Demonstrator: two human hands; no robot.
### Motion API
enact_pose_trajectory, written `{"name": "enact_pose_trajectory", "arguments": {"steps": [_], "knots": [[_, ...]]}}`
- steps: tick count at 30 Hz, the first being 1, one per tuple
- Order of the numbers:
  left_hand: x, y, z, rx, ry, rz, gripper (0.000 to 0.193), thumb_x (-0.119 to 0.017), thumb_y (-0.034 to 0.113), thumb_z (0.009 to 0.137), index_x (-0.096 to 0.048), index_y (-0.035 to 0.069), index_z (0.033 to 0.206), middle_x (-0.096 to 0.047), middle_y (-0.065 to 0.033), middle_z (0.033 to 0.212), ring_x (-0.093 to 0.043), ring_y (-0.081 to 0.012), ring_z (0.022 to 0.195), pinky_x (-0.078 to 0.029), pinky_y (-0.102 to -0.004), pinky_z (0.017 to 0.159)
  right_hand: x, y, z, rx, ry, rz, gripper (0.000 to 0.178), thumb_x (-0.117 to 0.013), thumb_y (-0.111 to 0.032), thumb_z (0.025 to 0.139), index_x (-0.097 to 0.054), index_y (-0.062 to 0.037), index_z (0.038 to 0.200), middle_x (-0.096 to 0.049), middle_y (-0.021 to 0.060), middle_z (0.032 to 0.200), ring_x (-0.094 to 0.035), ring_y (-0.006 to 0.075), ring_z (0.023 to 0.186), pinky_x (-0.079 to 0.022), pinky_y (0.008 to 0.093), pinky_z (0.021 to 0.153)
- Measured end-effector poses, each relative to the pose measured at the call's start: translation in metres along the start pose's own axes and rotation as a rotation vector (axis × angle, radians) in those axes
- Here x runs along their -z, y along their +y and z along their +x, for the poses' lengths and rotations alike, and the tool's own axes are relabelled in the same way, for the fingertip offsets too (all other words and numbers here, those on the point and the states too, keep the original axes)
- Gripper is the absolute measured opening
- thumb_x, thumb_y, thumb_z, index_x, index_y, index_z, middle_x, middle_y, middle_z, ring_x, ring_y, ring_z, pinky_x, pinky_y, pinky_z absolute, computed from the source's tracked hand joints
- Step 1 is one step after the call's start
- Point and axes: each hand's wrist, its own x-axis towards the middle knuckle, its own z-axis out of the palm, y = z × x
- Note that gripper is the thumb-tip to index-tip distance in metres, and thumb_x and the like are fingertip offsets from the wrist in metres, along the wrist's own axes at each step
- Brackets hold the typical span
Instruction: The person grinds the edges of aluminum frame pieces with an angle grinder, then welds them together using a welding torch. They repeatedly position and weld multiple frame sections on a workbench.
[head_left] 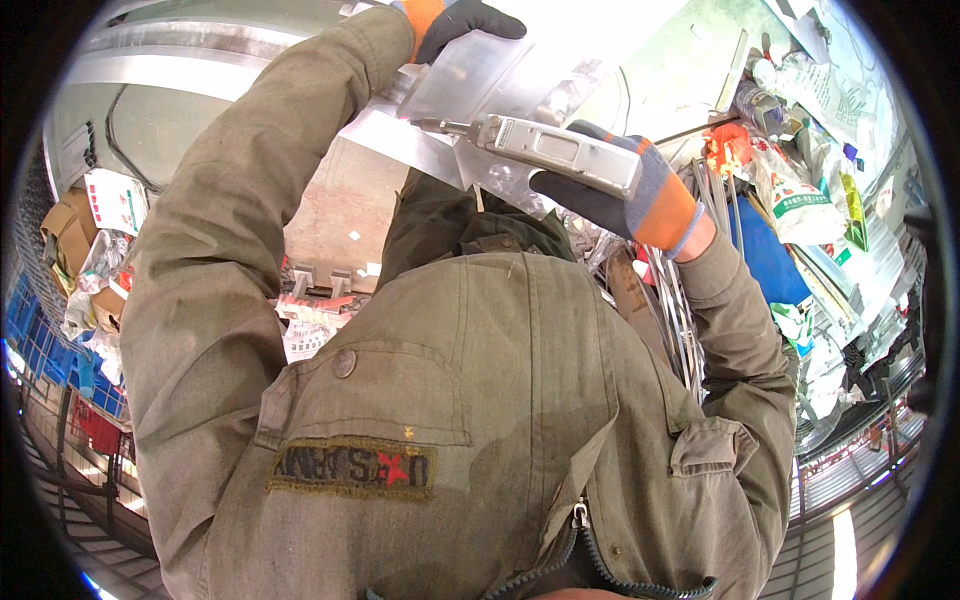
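Because the tool is long and front-heavy in look, the right hand (645, 195) sits well back on it at two o'clock, its gloved fingers wrapped round the rear of the body, perhaps so that the nose stays free and in sight. I cannot tell whether any finger presses a switch. The silver handheld tool (560, 152) lies between twelve and one o'clock, its slim tip aimed towards nine o'clock and ending by the shiny sheet piece (468, 82); whether tip and sheet touch is too small to tell.

That sheet piece is at twelve o'clock, with the left hand (470, 24) at its far edge. The left fingers reach out along that edge, probably to steady it from the side away from the tool; whether they pinch it or only rest there, I cannot tell. Under the work a pale board (345, 205) gives a flat place at eleven o'clock, likely a support.

Other stuff is kept to the sides, presumably to leave the middle for the hands: thin metal strips (683, 320) at three o'clock, an orange-red bundle (728, 148) beyond the right hand at two, a cardboard box (68, 228) at nine
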Motion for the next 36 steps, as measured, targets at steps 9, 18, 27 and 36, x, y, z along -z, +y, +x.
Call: {"name": "enact_pose_trajectory", "arguments": {"steps": [9,18,27,36], "knots": [[-0.002,-0.002,0.001,-0.050,-0.006,-0.018,0.043,-0.083,0.024,0.099,-0.080,-0.001,0.134,-0.082,-0.0095,0.121,-0.076,-0.0200,0.107,-0.059,-0.0397,0.097,-0.002,-0.002,0.007,-0.001,0.021,-0.003,0.048,-0.086,-0.038,0.100,-0.076,-0.0057,0.134,-0.084,0.0144,0.102,-0.083,0.0306,0.088,-0.065,0.0368,0.079],[0.001,0.005,-0.010,-0.018,-0.006,-0.006,0.039,-0.082,0.026,0.100,-0.081,0.000,0.129,-0.084,-0.0105,0.114,-0.078,-0.0224,0.104,-0.061,-0.0421,0.095,-0.002,0.017,-0.010,-0.011,-0.087,-0.120,0.035,-0.083,-0.020,0.100,-0.080,-0.0158,0.134,-0.075,0.0075,0.132,-0.076,0.0224,0.112,-0.061,0.0355,0.091],[0.002,0.001,-0.009,-0.022,-0.011,-0.007,0.041,-0.082,0.027,0.100,-0.080,0.001,0.131,-0.084,-0.0109,0.115,-0.078,-0.0227,0.103,-0.061,-0.0419,0.094,-0.012,0.034,-0.021,0.073,-0.058,-0.162,0.043,-0.082,-0.018,0.097,-0.081,-0.0313,0.138,-0.073,0.0043,0.131,-0.075,0.0216,0.109,-0.060,0.0329,0.082],[-0.001,0.001,-0.004,-0.034,-0.016,-0.015,0.043,-0.083,0.028,0.099,-0.079,0.001,0.133,-0.083,-0.0113,0.116,-0.079,-0.0230,0.103,-0.062,-0.0418,0.094,-0.010,0.052,-0.028,0.094,-0.072,-0.257,0.047,-0.083,-0.018,0.094,-0.081,-0.0313,0.139,-0.075,0.0053,0.129,-0.075,0.0221,0.108,-0.061,0.0343,0.082]]}}
